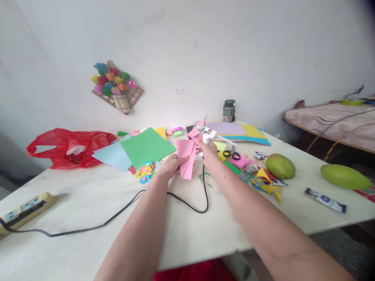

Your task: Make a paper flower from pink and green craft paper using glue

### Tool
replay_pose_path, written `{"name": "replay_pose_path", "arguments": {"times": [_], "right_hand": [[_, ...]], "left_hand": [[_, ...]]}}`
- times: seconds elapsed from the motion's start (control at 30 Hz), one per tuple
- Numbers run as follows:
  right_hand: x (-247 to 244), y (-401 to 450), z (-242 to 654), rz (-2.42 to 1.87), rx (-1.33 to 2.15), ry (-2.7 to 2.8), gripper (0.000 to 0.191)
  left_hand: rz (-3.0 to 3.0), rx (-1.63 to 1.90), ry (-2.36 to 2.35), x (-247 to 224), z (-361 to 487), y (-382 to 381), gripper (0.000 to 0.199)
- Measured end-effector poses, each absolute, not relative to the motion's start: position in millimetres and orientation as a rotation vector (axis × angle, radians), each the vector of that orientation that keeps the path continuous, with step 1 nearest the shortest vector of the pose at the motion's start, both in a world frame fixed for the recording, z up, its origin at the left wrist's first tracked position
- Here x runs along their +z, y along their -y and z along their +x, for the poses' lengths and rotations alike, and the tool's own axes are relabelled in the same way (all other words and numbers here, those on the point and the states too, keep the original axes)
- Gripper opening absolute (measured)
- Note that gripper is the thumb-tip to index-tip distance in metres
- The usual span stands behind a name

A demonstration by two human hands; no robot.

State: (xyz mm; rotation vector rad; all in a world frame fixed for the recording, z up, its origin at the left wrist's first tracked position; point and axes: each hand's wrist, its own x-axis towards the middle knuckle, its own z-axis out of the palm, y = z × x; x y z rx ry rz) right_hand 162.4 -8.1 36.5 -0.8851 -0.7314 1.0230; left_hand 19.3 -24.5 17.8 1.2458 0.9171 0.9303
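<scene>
Left hand (170, 166) is pinching pink paper (183, 149); at its two o'clock, right hand (208, 151) is gripping a glue gun (208, 135) whose looped cord (202, 212) could be snagging.

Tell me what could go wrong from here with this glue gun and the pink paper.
The glue gun in the right hand is close to the left hand; if hot, it might burn that hand. Its black cord runs under the left forearm, so a snag could jerk the gun. The folded pink paper, pinched in the left hand, might slip or crease.
</scene>
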Motion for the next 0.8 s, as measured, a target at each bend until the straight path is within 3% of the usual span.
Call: {"name": "replay_pose_path", "arguments": {"times": [0.8], "right_hand": [[29.0, 5.9, 158.1, -0.994, 1.056, 0.796, 0.034]], "left_hand": [[1.365, 1.023, -0.926, 13.0, 14.4, 18.2, 0.026]]}}
